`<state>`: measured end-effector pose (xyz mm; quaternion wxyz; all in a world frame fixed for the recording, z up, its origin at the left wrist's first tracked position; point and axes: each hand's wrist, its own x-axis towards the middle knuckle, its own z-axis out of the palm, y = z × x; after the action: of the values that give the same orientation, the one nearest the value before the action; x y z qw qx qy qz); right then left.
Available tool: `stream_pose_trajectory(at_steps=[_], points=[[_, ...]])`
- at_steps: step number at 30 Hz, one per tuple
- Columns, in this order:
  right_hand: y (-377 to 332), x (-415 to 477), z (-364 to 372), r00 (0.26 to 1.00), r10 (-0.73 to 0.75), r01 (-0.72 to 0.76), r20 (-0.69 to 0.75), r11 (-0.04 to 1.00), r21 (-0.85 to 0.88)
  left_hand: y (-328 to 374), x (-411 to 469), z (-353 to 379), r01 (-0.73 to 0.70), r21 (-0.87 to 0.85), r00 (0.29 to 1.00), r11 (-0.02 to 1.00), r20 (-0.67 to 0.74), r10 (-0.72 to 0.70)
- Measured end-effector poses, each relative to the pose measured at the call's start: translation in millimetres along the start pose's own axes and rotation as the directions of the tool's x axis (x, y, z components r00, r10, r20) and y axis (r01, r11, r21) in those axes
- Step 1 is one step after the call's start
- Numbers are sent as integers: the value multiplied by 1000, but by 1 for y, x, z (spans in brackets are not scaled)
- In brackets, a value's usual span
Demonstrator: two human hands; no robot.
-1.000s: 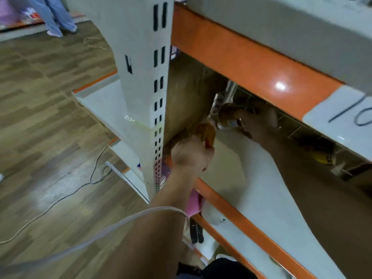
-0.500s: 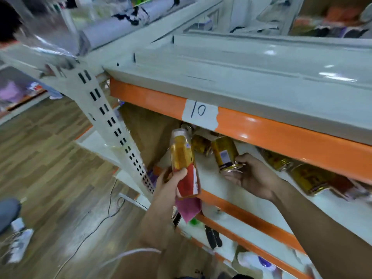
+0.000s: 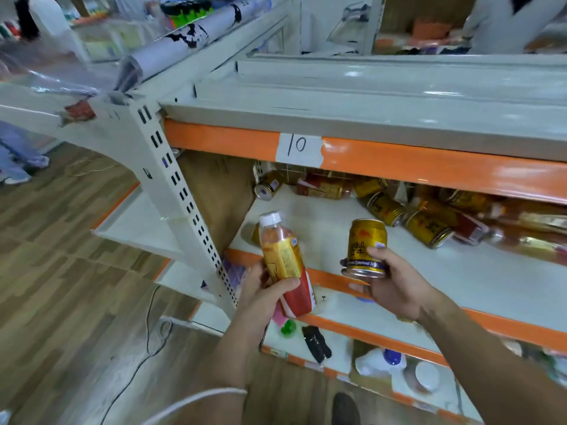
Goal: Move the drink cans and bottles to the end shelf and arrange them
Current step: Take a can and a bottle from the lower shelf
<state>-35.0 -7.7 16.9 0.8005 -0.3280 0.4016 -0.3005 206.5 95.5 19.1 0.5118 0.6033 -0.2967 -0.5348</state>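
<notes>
- A white steel shelving rack [image 3: 368,96] is filling the frame from twelve to three o'clock, its top deck gleaming under shop lighting.
- A wood-pattern floor [image 3: 61,286] is spreading from seven to nine o'clock, with a thin dark cable [image 3: 149,332] trailing across it.
- The middle shelf [image 3: 445,277] is running from the centre out to three o'clock, under an orange rail [image 3: 399,167].
- The end shelf [image 3: 135,225], a white deck with an orange edge, is sitting at nine o'clock beyond a slotted upright post [image 3: 184,204].
- A heap of cans and bottles [image 3: 383,208] is lying on its side along the back of the middle shelf, at two o'clock from the hands.
- The left hand [image 3: 264,289] is curling its fingers and thumb round the lower half of a bottle [image 3: 282,256], which is tilting its white cap [image 3: 270,217] toward eleven o'clock in front of the shelf's left end.
- The right hand [image 3: 395,286] is gripping the base of a gold can [image 3: 366,246] between thumb and fingers, holding it upright over the shelf's front edge, at three o'clock from the bottle and apart from it.
- A lone can [image 3: 267,188] is lying at the shelf's back left corner, at twelve o'clock from the bottle.
- A paper label [image 3: 299,148] reading "10" is sticking to the orange rail.
- A white cord [image 3: 199,397] is crossing the left wrist at six o'clock.
</notes>
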Motion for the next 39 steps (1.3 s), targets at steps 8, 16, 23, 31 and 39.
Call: stream_pose_trajectory(at_steps=[8,16,23,31,39], points=[[-4,-79,-37,971,-154,178,-184,976,123,1,-2,54,54,-60,966,997,258,-37],[-22,-167,-111,885,-265,365,-383,905,218,1,-18,174,24,12,902,1000,431,-27],[-48,-247,-226,820,-336,385,-464,923,11,-20,-55,323,-4,118,873,993,486,-54],[-72,-345,-380,612,-457,422,-645,879,-223,-51,-90,507,-78,193,832,978,553,-43],[-74,-380,-495,544,-440,353,-714,892,-281,-81,-80,615,-140,317,748,938,654,-109]])
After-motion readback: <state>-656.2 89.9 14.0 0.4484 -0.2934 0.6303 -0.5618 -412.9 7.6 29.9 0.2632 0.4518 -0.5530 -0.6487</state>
